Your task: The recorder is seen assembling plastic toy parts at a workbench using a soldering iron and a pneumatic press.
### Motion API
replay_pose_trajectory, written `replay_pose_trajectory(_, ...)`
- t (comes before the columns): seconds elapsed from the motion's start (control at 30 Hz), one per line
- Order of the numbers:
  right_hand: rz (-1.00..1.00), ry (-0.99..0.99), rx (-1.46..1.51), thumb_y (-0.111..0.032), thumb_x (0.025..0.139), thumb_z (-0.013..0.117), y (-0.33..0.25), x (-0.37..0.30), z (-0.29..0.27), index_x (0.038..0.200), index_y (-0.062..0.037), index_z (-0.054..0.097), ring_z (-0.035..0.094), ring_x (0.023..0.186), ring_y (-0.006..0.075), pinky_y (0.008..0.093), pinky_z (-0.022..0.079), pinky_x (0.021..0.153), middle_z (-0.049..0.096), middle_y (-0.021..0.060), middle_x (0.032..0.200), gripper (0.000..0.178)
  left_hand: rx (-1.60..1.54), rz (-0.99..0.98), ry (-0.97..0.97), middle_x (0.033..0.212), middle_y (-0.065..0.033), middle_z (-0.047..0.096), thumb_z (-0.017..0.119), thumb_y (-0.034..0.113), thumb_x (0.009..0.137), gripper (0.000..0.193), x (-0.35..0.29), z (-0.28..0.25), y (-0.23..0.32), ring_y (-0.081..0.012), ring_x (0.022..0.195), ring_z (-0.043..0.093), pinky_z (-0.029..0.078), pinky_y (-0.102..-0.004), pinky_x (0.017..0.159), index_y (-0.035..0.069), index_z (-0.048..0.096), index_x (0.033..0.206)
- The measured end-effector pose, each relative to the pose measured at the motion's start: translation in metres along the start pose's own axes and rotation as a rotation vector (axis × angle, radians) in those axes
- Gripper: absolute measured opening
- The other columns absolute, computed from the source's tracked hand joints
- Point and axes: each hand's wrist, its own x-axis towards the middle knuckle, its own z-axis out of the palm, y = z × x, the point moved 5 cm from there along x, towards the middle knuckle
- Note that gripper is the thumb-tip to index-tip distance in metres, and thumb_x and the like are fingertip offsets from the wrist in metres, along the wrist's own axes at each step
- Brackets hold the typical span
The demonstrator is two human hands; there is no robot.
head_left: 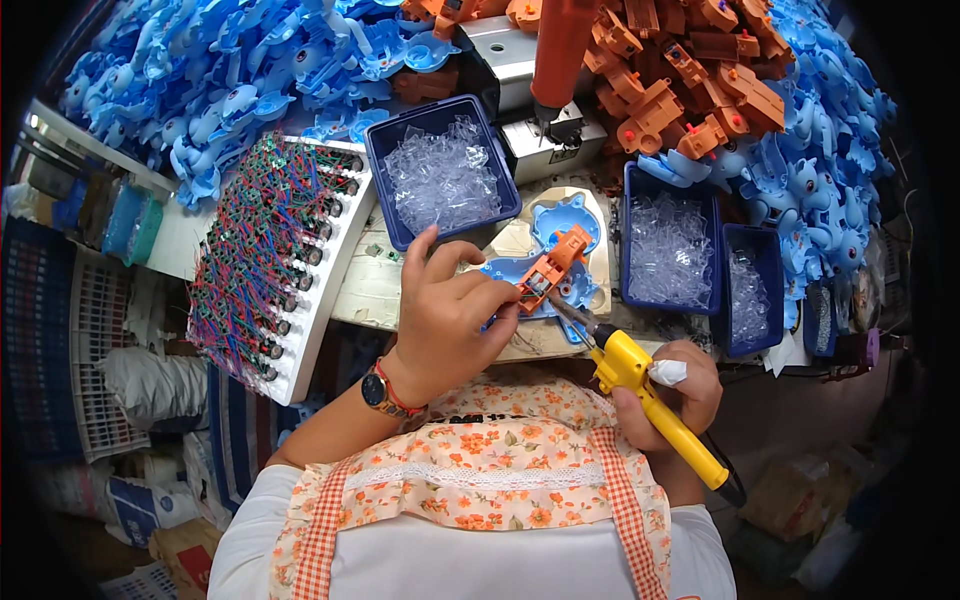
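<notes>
Pinched in the fingers of my left hand (455,310) is a small orange plastic housing (543,283), with metal contacts showing in its open side. My right hand (675,395) grips a yellow soldering gun (640,375), its tip pointing up and left close to the housing. Whether the tip touches it I cannot tell. A white wrap covers one finger of the right hand. Below the housing, a blue plastic toy shell (566,222) rests in a pale shaped holder (603,240) on the bench.
Dark blue bins of clear plastic pieces flank the holder, one left (378,150) and two right (716,255). A white rack (300,372) carries many wired circuit boards. An orange power driver (562,60) hangs above. Blue shells (240,100) and orange housings (735,90) are heaped behind.
</notes>
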Motion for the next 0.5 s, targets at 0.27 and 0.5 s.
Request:
replay_pose_trajectory(0.27,-0.035,0.004,-0.01,-0.01,0.073,0.074,0.0006,0.0023,0.0011,0.111,-0.0056,0.046,0.051,0.059,0.019,0.0325,0.043,0.058,0.055,0.008,0.079,0.047,0.012,-0.008,-0.034,0.07,0.0007,0.065,0.076,0.009,0.069,0.013,0.0005,0.0015,-0.0003,-0.0217,0.094,0.062,0.031,-0.0536,0.108,0.014,0.07,0.081)
replay_pose_trajectory(0.5,-0.024,0.007,0.003,-0.012,0.073,0.075,0.0015,0.0023,0.0007,0.11,-0.0056,0.045,0.05,0.057,0.0192,0.0328,0.042,0.056,0.055,0.0085,0.078,0.047,-0.048,-0.042,-0.093,0.068,0.0016,0.064,0.077,0.011,0.07,0.012,0.0016,0.0031,-0.0016,-0.021,0.09,0.062,0.032,-0.0546,0.107,0.013,0.07,0.08)
